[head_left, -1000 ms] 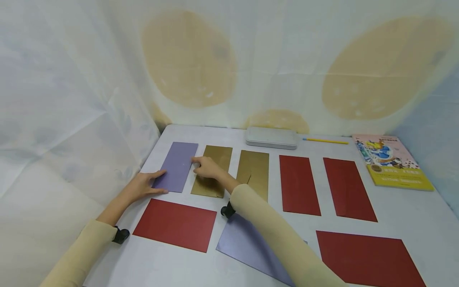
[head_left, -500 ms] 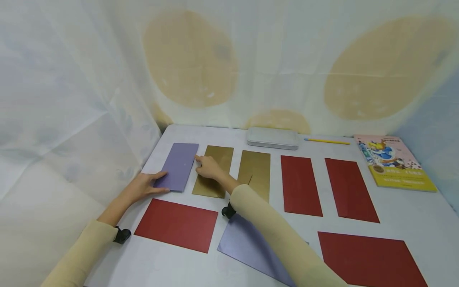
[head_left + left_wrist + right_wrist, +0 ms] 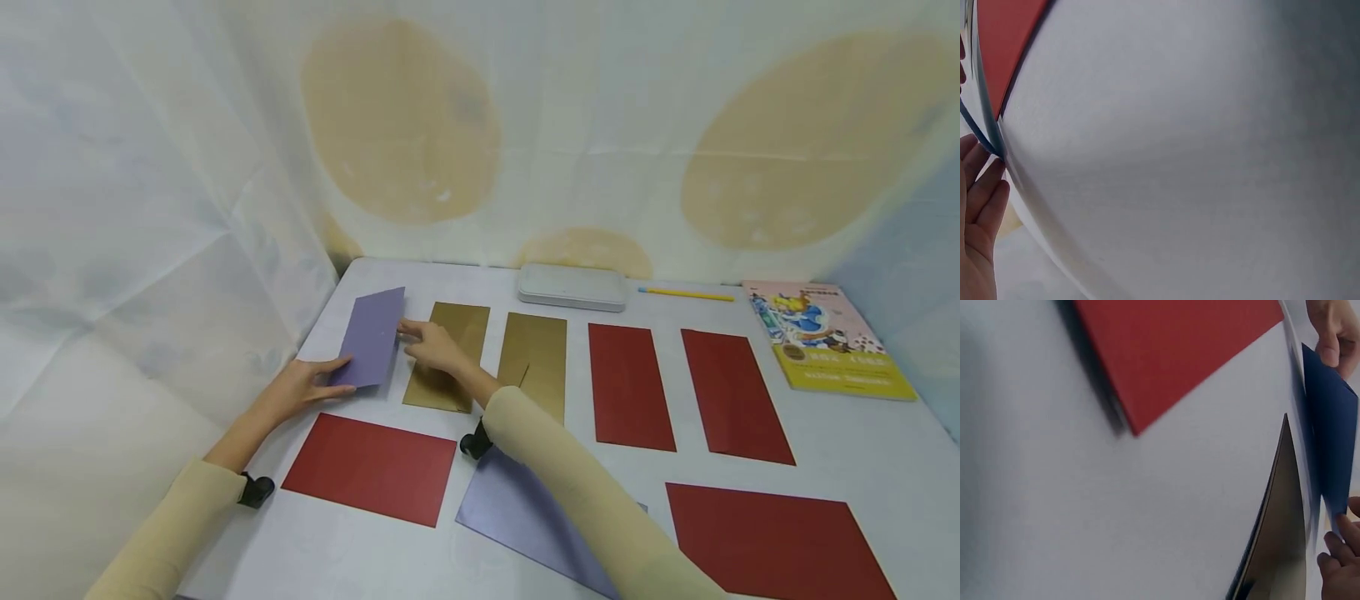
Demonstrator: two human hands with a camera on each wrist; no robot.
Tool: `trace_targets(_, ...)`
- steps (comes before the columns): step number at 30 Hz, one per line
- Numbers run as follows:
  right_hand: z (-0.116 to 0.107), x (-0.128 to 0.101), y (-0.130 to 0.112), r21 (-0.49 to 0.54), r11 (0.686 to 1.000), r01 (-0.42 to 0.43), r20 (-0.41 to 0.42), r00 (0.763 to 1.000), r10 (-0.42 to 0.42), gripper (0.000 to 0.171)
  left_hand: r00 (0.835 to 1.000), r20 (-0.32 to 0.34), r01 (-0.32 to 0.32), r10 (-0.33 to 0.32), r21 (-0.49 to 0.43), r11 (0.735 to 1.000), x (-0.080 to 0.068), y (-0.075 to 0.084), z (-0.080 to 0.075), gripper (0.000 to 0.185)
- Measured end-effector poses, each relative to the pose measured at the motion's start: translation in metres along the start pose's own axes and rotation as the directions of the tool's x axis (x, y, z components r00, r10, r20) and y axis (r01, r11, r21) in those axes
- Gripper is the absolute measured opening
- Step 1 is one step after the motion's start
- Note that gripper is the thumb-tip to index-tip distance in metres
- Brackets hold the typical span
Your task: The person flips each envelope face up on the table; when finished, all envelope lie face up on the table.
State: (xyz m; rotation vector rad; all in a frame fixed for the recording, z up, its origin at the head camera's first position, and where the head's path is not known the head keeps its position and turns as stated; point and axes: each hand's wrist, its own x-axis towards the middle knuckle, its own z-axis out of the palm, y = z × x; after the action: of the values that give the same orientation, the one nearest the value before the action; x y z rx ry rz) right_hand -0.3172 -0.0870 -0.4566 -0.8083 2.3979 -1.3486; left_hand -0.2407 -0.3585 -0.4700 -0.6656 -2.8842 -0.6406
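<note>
A purple rectangular card [image 3: 371,337] is tilted, its right side raised off the table, at the far left in the head view. My left hand [image 3: 296,390] holds its lower left corner between thumb and fingers. At its right edge, my right hand [image 3: 437,346] pinches the card with thumb and index finger. In the right wrist view the card's underside [image 3: 1332,419] looks dark blue, with my left hand [image 3: 1335,331] at one end and my right hand [image 3: 1342,559] at the other. In the left wrist view only the card's thin edge [image 3: 975,130] shows, beside my left fingers [image 3: 988,194].
Two gold cards [image 3: 534,354] lie right of the purple one, the nearer partly under my right hand. Several red cards [image 3: 630,387] and a larger purple sheet [image 3: 517,517] lie around. Behind are a grey tin case [image 3: 572,287], a pencil [image 3: 686,294] and a book [image 3: 825,337].
The purple card lay flat; its right side has now come up off the table and the card leans to the left. Both hands have hardly moved.
</note>
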Motion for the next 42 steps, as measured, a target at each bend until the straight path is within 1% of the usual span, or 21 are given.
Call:
trace_targets(3,0.002,-0.003,-0.004,0.003,0.999,0.033,-0.008,0.999,-0.033,0.056,1.000,-0.004,-0.025,0.025,-0.002,1.000,0.000,0.002,0.000,0.058)
trace_targets(8,0.005,-0.006,-0.005,-0.003,0.998,0.070,-0.025,0.997,-0.070,0.058,0.997,0.012,-0.080,0.080,0.020,0.997,-0.001,0.007,-0.001,0.057)
trace_targets(11,0.004,-0.009,-0.007,-0.026,0.995,0.098,-0.050,0.994,-0.099,0.058,0.994,0.013,-0.111,0.111,0.030,0.993,-0.003,0.010,0.000,0.056)
trace_targets(13,0.003,-0.010,-0.008,-0.042,0.992,0.116,-0.069,0.990,-0.119,0.058,0.993,0.026,-0.119,0.118,0.034,0.992,-0.004,0.011,0.000,0.054)
trace_targets(18,0.001,-0.013,-0.011,-0.117,0.981,0.153,-0.108,0.980,-0.165,0.058,0.990,0.072,-0.120,0.119,0.022,0.992,-0.004,0.020,0.000,0.052)
trace_targets(20,0.001,-0.014,-0.012,-0.150,0.975,0.162,-0.119,0.976,-0.181,0.057,0.990,0.077,-0.122,0.120,0.017,0.992,-0.005,0.023,0.000,0.051)
trace_targets(23,0.001,-0.015,-0.014,-0.164,0.971,0.172,-0.135,0.972,-0.195,0.057,0.989,0.066,-0.135,0.135,-0.002,0.991,-0.006,0.026,0.001,0.049)
trace_targets(27,0.001,-0.018,-0.021,-0.170,0.968,0.184,-0.159,0.964,-0.211,0.057,0.987,0.038,-0.153,0.155,-0.054,0.987,-0.007,0.031,0.003,0.046)
trace_targets(28,0.002,-0.018,-0.023,-0.175,0.966,0.192,-0.163,0.962,-0.221,0.057,0.988,0.034,-0.150,0.152,-0.062,0.987,-0.008,0.031,0.004,0.045)
trace_targets(31,0.004,-0.017,-0.030,-0.216,0.950,0.227,-0.147,0.954,-0.261,0.057,0.991,0.021,-0.130,0.132,-0.076,0.989,-0.011,0.033,0.005,0.042)
trace_targets(34,0.005,-0.015,-0.036,-0.251,0.927,0.280,-0.104,0.944,-0.313,0.059,0.994,0.013,-0.103,0.105,-0.093,0.990,-0.014,0.035,0.006,0.040)
trace_targets(37,0.007,-0.012,-0.040,-0.287,0.905,0.313,-0.064,0.937,-0.345,0.060,0.996,0.005,-0.085,0.086,-0.098,0.992,-0.017,0.036,0.007,0.040)
trace_targets(40,0.010,-0.008,-0.043,-0.334,0.888,0.315,-0.044,0.936,-0.349,0.060,0.997,-0.008,-0.072,0.071,-0.098,0.993,-0.019,0.036,0.008,0.041)
trace_targets(42,0.011,-0.006,-0.045,-0.371,0.878,0.303,-0.031,0.941,-0.338,0.060,0.997,-0.032,-0.073,0.070,-0.096,0.993,-0.019,0.036,0.009,0.045)
